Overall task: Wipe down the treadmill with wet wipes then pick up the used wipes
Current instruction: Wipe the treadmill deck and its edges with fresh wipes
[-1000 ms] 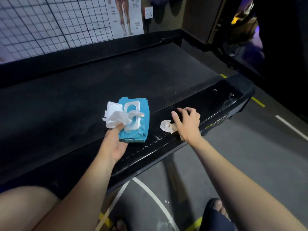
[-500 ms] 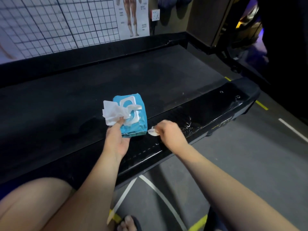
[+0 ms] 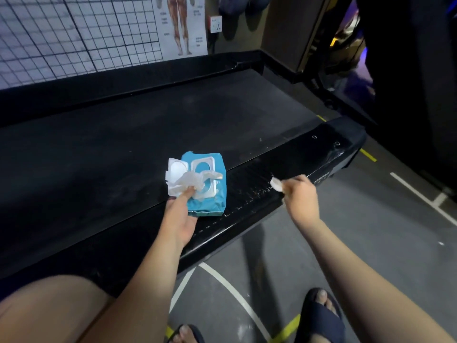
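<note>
Head view shows the wiping step: right of the wipes pack [image 3: 209,194], the right hand [image 3: 300,195] curls its fingers round a crumpled wipe [image 3: 275,184] on the treadmill [image 3: 249,191] rail. The left hand [image 3: 180,217] pinches a fresh wipe [image 3: 191,180] at the pack's opening. Next, it probably needs pulling free.

My right hand [image 3: 300,196] is blurred, and its fingers cover most of the used wipe [image 3: 276,184]. The wipe pack [image 3: 210,204] hides the fingers of my left hand [image 3: 180,219] beneath it. The treadmill [image 3: 123,144] runs off the left edge. I cannot read the rail lettering [image 3: 322,178], nor the poster [image 3: 181,23], which is cropped at the top.
</note>
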Motion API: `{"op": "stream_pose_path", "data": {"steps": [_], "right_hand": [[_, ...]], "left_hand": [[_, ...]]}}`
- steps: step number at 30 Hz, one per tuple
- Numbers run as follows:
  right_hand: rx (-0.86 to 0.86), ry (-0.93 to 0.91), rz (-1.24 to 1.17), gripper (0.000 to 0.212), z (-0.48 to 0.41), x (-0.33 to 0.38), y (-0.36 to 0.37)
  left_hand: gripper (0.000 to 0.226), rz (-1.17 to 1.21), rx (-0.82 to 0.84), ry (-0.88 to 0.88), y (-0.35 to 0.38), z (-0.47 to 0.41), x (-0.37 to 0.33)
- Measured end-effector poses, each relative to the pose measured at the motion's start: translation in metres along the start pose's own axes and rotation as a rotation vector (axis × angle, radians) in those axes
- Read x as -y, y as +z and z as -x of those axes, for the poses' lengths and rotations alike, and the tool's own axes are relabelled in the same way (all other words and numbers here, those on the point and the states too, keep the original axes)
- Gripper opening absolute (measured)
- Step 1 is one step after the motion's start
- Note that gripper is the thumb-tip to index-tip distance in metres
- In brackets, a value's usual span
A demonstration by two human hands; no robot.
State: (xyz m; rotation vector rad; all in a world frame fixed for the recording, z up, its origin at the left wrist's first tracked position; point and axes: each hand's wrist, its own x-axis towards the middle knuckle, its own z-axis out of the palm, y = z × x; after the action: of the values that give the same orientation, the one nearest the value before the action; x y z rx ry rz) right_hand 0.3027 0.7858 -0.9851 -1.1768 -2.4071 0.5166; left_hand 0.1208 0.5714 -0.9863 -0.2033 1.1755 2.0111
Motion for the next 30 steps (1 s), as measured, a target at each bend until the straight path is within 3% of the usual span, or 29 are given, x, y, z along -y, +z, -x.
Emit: {"op": "stream_pose_path", "data": {"steps": [2,7,12,17,18,21,24,27,30], "right_hand": [[-0.053,-0.013,0.020,0.016,-0.023,-0.005,0.005],[0.109,-0.164,0.154,0.018,-0.049,-0.006,0.025],[-0.028,-0.143,0.071,0.013,0.003,-0.001,0.021],[0.164,-0.424,-0.067,0.016,0.040,0.029,0.014],[0.135,-0.409,-0.074,0.017,0.029,0.030,0.012],[-0.007,-0.138,-0.047,0.025,-0.016,0.012,0.013],[0.100,-0.259,0.099,0.038,-0.030,0.002,0.020],[0.098,-0.331,0.095,0.023,-0.004,0.007,0.016],[0.193,-0.318,0.018,0.025,0.027,0.012,0.000]], "left_hand": [[0.039,0.004,0.005,-0.003,-0.002,-0.006,0.001],[0.042,0.015,0.006,-0.005,-0.005,-0.023,0.007],[0.041,0.017,0.006,-0.017,0.001,-0.024,0.006],[0.041,0.013,-0.010,-0.015,-0.001,-0.011,0.004],[0.042,0.009,-0.011,-0.012,-0.003,-0.009,0.004],[0.043,-0.015,0.016,0.003,-0.008,-0.003,0.002],[0.045,-0.033,0.023,0.015,-0.010,0.001,0.000],[0.045,-0.026,0.008,0.011,-0.007,0.000,-0.002],[0.044,-0.012,0.007,0.010,0.000,0.000,-0.003]]}}
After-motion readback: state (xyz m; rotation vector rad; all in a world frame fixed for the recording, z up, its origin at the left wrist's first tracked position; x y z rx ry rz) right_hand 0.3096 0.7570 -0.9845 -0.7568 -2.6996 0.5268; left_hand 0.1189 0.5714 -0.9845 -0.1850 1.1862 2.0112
